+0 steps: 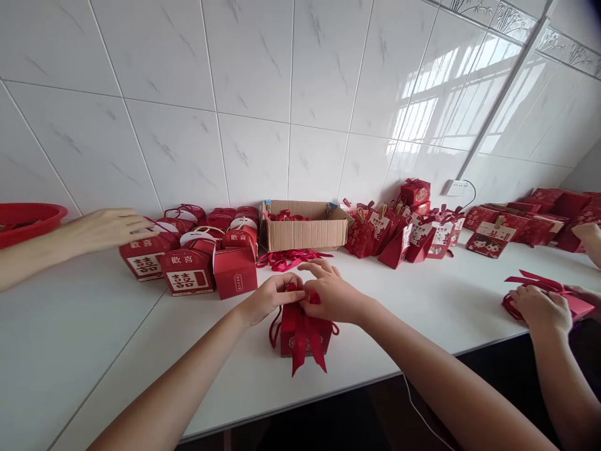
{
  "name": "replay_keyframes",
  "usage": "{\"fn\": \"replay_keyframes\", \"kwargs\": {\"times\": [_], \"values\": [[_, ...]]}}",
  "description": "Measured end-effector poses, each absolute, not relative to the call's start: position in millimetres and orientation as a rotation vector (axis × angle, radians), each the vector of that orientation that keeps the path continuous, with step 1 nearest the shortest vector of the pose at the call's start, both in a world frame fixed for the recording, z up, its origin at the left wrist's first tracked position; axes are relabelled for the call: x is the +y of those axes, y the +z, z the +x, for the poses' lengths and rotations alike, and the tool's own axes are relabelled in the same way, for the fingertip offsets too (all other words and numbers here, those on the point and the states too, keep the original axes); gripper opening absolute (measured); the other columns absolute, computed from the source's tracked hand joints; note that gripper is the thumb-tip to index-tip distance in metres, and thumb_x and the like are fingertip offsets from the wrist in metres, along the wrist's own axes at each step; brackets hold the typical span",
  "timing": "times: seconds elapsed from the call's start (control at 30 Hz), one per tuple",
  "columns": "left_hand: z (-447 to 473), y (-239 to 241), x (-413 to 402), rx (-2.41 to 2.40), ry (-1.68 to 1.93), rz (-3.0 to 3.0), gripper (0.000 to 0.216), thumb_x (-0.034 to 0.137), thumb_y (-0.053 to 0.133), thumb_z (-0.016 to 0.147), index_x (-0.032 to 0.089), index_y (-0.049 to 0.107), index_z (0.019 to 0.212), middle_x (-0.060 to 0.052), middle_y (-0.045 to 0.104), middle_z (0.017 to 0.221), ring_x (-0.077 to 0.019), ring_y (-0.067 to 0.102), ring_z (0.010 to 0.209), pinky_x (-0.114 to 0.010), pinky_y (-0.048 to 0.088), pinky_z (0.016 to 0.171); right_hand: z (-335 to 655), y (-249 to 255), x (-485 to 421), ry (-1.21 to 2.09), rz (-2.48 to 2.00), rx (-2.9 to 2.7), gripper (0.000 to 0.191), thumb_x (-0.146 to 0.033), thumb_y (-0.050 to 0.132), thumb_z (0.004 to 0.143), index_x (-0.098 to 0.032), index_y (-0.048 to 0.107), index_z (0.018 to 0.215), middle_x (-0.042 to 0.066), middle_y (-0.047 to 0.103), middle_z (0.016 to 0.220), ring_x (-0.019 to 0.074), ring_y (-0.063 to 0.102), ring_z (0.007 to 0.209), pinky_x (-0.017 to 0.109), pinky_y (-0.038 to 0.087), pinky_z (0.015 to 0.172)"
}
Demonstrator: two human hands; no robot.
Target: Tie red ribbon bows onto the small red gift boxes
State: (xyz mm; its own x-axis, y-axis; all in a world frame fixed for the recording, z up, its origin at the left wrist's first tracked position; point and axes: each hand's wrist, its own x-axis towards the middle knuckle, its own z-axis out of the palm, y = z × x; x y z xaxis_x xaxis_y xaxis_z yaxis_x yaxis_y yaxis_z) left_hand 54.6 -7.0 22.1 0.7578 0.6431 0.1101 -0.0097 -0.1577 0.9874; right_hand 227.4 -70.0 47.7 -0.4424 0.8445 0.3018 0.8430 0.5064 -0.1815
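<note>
In front of me a small red gift box (320, 335) stands on the white table, with a dark red cord at each side. A red ribbon (305, 338) lies across its top, and its two cut tails hang down the front. My left hand (275, 297) pinches the ribbon at the top of the box from the left. From the right, my right hand (328, 291) is closed on the same ribbon, its index finger lifted. The fingers of both hands hide the ribbon's middle.
Behind the box are loose red ribbons (291, 258) and an open cardboard box (305, 233). Red candy boxes (190, 275) stand left, triangular red boxes (397, 247) right. Another person's hand (117, 225) reaches in left; a co-worker's hand (544, 310) rests on a ribboned box at right.
</note>
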Motion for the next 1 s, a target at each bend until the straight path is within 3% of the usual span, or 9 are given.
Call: {"fn": "replay_keyframes", "kwargs": {"times": [0.17, 0.43, 0.7, 0.83, 1.0], "values": [[56.7, 16.4, -4.4, 0.532, 0.681, 1.659, 0.02, 0.032, 0.066, 0.073, 0.015, 0.056, 0.068, -0.002, 0.055, 0.077, -0.0181, 0.053, 0.08, -0.032, 0.039, 0.077, 221.1, 49.5, -70.5, 0.005, -1.456, -2.451, 0.011, -0.024, 0.06, 0.074, -0.016, 0.067, 0.074, 0.012, 0.049, 0.132, 0.035, 0.032, 0.127, 0.052, 0.036, 0.097], [54.1, 11.9, 8.4, 0.555, 0.715, 1.689, 0.013, 0.023, 0.047, 0.067, 0.018, 0.039, 0.058, 0.0, 0.04, 0.069, -0.0155, 0.039, 0.069, -0.03, 0.035, 0.067, 216.6, 51.7, -67.8, 0.044, -1.448, -2.459, 0.009, -0.023, 0.061, 0.072, -0.018, 0.068, 0.069, 0.01, 0.051, 0.128, 0.0343, 0.034, 0.126, 0.051, 0.037, 0.095], [54.4, 19.6, 1.7, 0.606, 0.667, 1.765, 0.015, 0.023, 0.047, 0.069, 0.018, 0.04, 0.057, 0.0, 0.041, 0.071, -0.0154, 0.037, 0.068, -0.028, 0.032, 0.063, 228.6, 44.7, -68.4, 0.241, -1.391, -2.348, 0.006, -0.021, 0.065, 0.072, -0.018, 0.067, 0.067, 0.011, 0.052, 0.129, 0.0328, 0.036, 0.127, 0.053, 0.037, 0.097], [52.2, 22.8, -3.4, 0.609, 0.643, 1.853, 0.02, 0.032, 0.052, 0.077, 0.019, 0.046, 0.064, -0.001, 0.048, 0.075, -0.0175, 0.043, 0.073, -0.029, 0.034, 0.068, 247.5, 43.4, -73.5, 0.514, -1.32, -2.114, 0.017, -0.038, 0.063, 0.08, -0.023, 0.071, 0.081, 0.008, 0.051, 0.131, 0.0267, 0.042, 0.126, 0.045, 0.039, 0.099], [50.5, 24.2, -7.1, 0.597, 0.64, 1.883, 0.024, 0.039, 0.062, 0.077, 0.018, 0.052, 0.071, -0.003, 0.056, 0.09, -0.0192, 0.051, 0.087, -0.028, 0.038, 0.075, 274.8, 34.6, -81.6, 0.69, -1.354, -1.819, 0.039, -0.051, 0.062, 0.078, -0.023, 0.068, 0.105, 0.009, 0.061, 0.115, 0.0213, 0.059, 0.103, 0.036, 0.049, 0.085]]}}
